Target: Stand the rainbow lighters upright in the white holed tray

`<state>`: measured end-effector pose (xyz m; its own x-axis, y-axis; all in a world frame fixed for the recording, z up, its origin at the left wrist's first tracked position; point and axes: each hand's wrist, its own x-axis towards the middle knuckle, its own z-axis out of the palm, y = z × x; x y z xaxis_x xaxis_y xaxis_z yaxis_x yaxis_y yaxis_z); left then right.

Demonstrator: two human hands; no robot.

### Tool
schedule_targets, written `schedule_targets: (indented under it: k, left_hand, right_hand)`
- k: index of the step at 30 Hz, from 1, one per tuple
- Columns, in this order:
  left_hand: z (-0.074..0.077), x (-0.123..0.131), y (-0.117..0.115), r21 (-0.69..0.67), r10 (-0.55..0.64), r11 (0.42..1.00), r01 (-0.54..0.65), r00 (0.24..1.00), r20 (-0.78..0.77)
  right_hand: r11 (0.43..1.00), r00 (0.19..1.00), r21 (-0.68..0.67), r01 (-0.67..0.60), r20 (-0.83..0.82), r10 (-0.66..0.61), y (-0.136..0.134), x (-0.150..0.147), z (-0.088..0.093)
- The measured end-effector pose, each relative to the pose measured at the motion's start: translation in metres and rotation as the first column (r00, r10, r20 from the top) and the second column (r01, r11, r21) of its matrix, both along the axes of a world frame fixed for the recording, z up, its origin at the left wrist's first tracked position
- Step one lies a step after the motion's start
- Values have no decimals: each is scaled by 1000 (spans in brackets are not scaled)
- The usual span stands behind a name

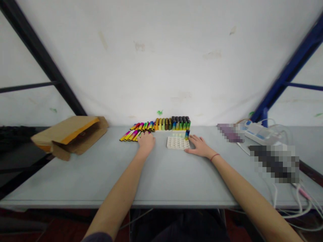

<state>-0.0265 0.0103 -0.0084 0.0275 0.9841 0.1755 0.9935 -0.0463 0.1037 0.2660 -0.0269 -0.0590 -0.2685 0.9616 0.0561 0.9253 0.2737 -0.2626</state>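
Note:
My left hand [146, 143] reaches over several slim, colourful lighters [128, 135] lying flat in rows. Its fingers bend down among them, and the fingertips are hidden, so a grip cannot be made out. On the right, my right hand [200, 147] rests on the table with fingers spread and thumb at the near right corner of a white tray [176, 147] with rows of holes. One blue and yellow lighter [187, 135] stands upright at the tray's far right corner, close to the right fingertips.
Behind the tray stand upright blue-green lighters with black tops [181, 123] and yellowish ones [163, 124], near the wall. An open cardboard box [75, 134] lies left. A power strip [262, 132], white cables and blurred-out items occupy the right side of the table [161, 185].

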Motion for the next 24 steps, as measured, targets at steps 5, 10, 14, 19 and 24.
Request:
schedule_targets:
  k: [5,10,14,19,24]
  left_hand:
    - [-2,-2,1,65,46,997,-46,999,14]
    - [-7,-7,6,32,30,999,-31,999,18]
    - [-13,-3,8,3,3,1000,-3,999,47]
    - [-22,12,16,49,-39,999,21,915,400]
    - [-18,36,12,-88,67,991,98,200,978]
  right_hand:
    - [1000,1000,-1,4,-11,-4,1,0,0]
    - [1000,1000,1,1,-12,-1,2,1,-2]
    - [1000,1000,2,-7,-13,7,2,1,-3]
    - [1000,1000,-11,6,-10,-6,2,1,-1]
    - [1000,1000,-9,3,-8,-3,1,-1,0]
